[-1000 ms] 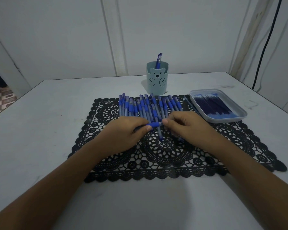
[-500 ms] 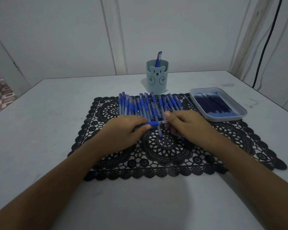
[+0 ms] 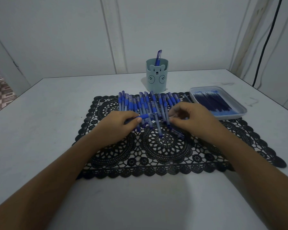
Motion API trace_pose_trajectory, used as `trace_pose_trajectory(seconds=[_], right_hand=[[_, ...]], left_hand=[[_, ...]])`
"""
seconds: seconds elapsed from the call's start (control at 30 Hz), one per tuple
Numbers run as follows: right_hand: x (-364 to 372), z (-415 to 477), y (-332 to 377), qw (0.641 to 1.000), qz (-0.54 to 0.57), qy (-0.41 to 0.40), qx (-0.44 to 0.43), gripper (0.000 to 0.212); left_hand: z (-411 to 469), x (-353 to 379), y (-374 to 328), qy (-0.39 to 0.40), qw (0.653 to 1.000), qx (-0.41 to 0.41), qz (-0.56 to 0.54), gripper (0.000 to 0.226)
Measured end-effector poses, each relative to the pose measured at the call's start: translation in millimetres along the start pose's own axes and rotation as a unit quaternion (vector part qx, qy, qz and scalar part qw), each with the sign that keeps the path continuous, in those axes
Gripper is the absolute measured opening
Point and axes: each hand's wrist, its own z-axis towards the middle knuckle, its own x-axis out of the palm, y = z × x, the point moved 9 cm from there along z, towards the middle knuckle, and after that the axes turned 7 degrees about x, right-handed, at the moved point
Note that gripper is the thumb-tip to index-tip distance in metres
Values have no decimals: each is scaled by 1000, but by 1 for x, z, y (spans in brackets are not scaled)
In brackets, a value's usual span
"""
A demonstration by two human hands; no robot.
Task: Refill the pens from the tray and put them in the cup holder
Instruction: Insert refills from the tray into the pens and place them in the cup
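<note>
My table point(image 3: 40, 113) carries the mat point(image 3: 165, 155). The tray point(image 3: 239, 112) of refills point(image 3: 213, 102) sits at the mat's far right corner, and the cup point(image 3: 156, 80), just behind the mat, has one pen point(image 3: 158, 56) upright in it. The loose pens point(image 3: 148, 100) lie in a row across the mat. My left hand point(image 3: 118, 127) pinches a pen point(image 3: 145, 116) by its blue grip, tip toward my right hand point(image 3: 193, 118). That hand's fingers are curled together, and I cannot tell whether they hold anything.
</note>
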Motion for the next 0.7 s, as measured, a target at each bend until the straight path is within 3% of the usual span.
trace_pose_trajectory(seconds=[0.13, 0.2, 0.53, 0.7], right_hand=[[28, -7, 7, 975, -193, 86, -68, 13], [35, -9, 9, 962, -234, 103, -90, 18], [34, -8, 5, 981, -146, 121, -47, 28], [20, -3, 1, 993, -88, 72, -11, 16]], left_hand=[[0, 1, 3, 2, 1000, -5, 19, 24], [0, 0, 1, 5, 1000, -2, 30, 25], [0, 2, -3, 12, 999, 0, 50, 26], [0, 3, -4, 16, 999, 5, 50, 23]])
